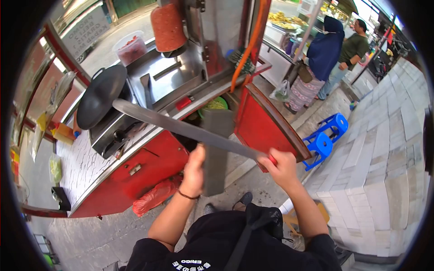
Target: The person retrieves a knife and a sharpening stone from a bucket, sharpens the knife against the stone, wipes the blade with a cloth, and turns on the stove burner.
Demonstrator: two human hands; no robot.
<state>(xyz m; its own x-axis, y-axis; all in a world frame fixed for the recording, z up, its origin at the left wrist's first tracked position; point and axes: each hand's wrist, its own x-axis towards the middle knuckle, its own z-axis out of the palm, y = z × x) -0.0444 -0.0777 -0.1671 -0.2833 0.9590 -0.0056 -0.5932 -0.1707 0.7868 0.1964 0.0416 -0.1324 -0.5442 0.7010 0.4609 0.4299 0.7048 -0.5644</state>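
My right hand (281,168) is wrapped round the red handle of a long knife (181,128), whose blade points up and left across the view. Beneath the blade stands a long grey sharpening stone (215,167), slightly blurred. My left hand (194,171) grips this stone at its left side, with the fingers partly hidden behind it. The blade crosses over the stone above my left hand; whether the two touch, I cannot tell.
A red cart (131,174) holds a black wok (101,97), a metal tray and a meat cone (168,28). Its red door (269,124) hangs open. Blue stools (320,147) stand by the tiled wall (366,180). Two people stand at the upper right.
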